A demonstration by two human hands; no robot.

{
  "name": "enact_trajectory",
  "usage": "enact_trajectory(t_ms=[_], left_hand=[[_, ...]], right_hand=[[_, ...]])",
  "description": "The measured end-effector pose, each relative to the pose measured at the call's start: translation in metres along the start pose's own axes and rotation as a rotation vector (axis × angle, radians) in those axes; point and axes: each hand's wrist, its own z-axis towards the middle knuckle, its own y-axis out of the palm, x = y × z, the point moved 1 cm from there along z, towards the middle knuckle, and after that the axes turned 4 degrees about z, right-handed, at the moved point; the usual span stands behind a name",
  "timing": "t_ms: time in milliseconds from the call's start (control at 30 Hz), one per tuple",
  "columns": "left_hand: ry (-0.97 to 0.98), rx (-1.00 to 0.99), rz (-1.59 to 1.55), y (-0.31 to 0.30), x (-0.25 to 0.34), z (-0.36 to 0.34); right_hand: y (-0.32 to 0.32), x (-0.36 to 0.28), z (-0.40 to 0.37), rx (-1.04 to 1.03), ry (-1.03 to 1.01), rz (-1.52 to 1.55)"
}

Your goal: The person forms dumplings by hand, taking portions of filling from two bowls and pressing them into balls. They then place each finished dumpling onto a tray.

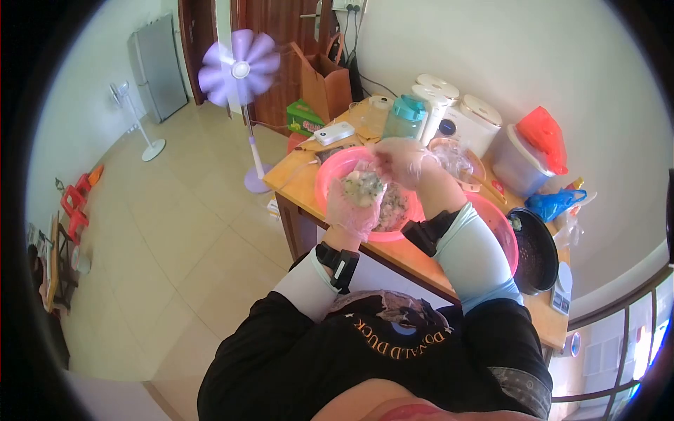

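Observation:
My left hand (353,210), in a clear plastic glove, is cupped around a clump of white and green food mix (364,186) over a pink basin (324,184). More of the pale chopped mix (394,207) lies in the basin below. Also gloved, my right hand (401,161) reaches over the basin's far rim, its fingers bent together at the top of the clump. What those fingers pinch, I cannot tell. Both wrists wear black devices.
Right of the basin stand a second pink basin (507,238), a black pan (535,259) and a kitchen scale (561,289). Behind are a teal-lidded jug (406,118), white appliances (477,116) and a lidded bucket (516,161). A purple fan (241,69) stands beyond the wooden table (295,168).

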Motion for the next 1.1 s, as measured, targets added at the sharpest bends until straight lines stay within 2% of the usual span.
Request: enact_trajectory(t_ms=[67, 100, 167, 200, 233, 267, 300, 333, 367, 433, 500, 533, 600, 633, 733, 800, 867, 933, 1033, 1100], left_hand=[[-0.011, -0.013, 0.011, 0.004, 0.000, -0.004], [-0.021, -0.049, 0.027, 0.018, -0.002, -0.012], [-0.033, -0.086, 0.043, 0.016, -0.003, -0.010], [0.232, -0.156, 0.752, -0.005, -0.001, 0.001], [0.503, -0.219, 1.460, -0.023, 0.001, 0.011], [0.502, -0.219, 1.461, -0.038, 0.004, 0.022], [0.291, -0.271, 0.936, -0.048, 0.008, 0.030], [0.081, -0.301, 0.409, -0.058, 0.010, 0.037], [0.079, -0.299, 0.412, -0.047, 0.009, 0.030], [0.014, -0.056, 0.263, -0.011, 0.004, 0.010], [-0.035, -0.064, 0.231, -0.020, 0.006, 0.016], [-0.081, -0.068, 0.194, -0.025, 0.006, 0.019], [-0.068, -0.069, 0.146, -0.006, 0.003, 0.009], [-0.054, -0.071, 0.096, 0.000, 0.002, 0.006], [-0.008, -0.022, 0.142, -0.007, 0.000, 0.011], [-0.010, -0.022, 0.187, 0.003, 0.000, 0.004], [-0.006, -0.019, 0.236, 0.006, 0.000, 0.000], [0.004, -0.058, 0.287, 0.004, 0.000, -0.002], [-0.005, 0.036, 0.208, 0.011, -0.001, -0.003], [-0.012, 0.002, 0.225, 0.013, -0.002, -0.004]], right_hand=[[0.001, -0.014, -0.010, 0.028, -0.085, 0.192], [0.007, -0.017, -0.016, 0.029, -0.086, 0.194], [0.027, -0.016, -0.023, -0.005, -0.077, -0.057], [0.031, -0.015, -0.018, -0.004, -0.076, -0.056], [0.036, -0.013, -0.011, -0.070, -0.112, -0.604], [0.042, -0.012, -0.007, -0.138, -0.145, -1.151], [0.045, -0.012, -0.005, -0.071, 0.021, -1.070], [0.041, -0.008, -0.001, -0.071, 0.020, -1.066], [0.035, -0.001, 0.005, -0.081, -0.038, -1.019], [0.026, 0.002, 0.003, -0.087, -0.096, -0.966], [0.020, -0.010, -0.012, 0.010, -0.065, -0.249], [0.014, -0.018, -0.022, 0.011, -0.066, -0.247], [0.000, -0.033, -0.040, 0.090, -0.219, -0.380], [-0.012, -0.026, -0.032, 0.139, -0.170, -0.632], [-0.004, -0.004, -0.039, 0.145, -0.167, -0.666], [0.001, 0.008, -0.038, 0.157, -0.209, -0.594], [0.007, 0.012, -0.042, 0.198, -0.097, -0.629], [-0.002, 0.035, -0.022, 0.201, -0.159, -0.593], [-0.002, 0.033, -0.024, 0.248, -0.214, -0.584], [0.004, 0.026, -0.033, 0.260, -0.270, -0.448]])
